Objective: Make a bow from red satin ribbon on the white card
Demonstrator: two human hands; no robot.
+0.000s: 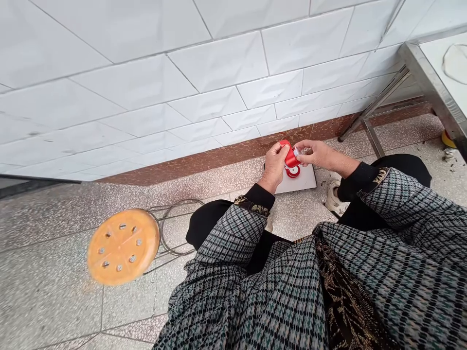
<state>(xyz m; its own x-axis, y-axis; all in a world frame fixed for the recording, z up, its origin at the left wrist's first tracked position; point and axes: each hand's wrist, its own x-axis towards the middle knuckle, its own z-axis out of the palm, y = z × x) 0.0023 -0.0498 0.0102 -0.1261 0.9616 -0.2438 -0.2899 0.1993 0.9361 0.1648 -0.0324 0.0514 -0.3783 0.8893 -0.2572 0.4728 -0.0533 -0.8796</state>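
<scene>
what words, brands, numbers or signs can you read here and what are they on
No readable text anywhere.
Red piece in the left hand: no lettering I can make out.
White shoe: any marking is too small to read.
Orange stool seat: holes, no legible writing.

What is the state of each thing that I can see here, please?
Left hand: closed, pinching the red band.
Right hand: fingers closed on a white piece.
Red band: held, bent.
Red-and-white round item: partly hidden below the band.
Pale board: lying flat.
Orange stool: upright.
Metal-framed table: standing.
</scene>
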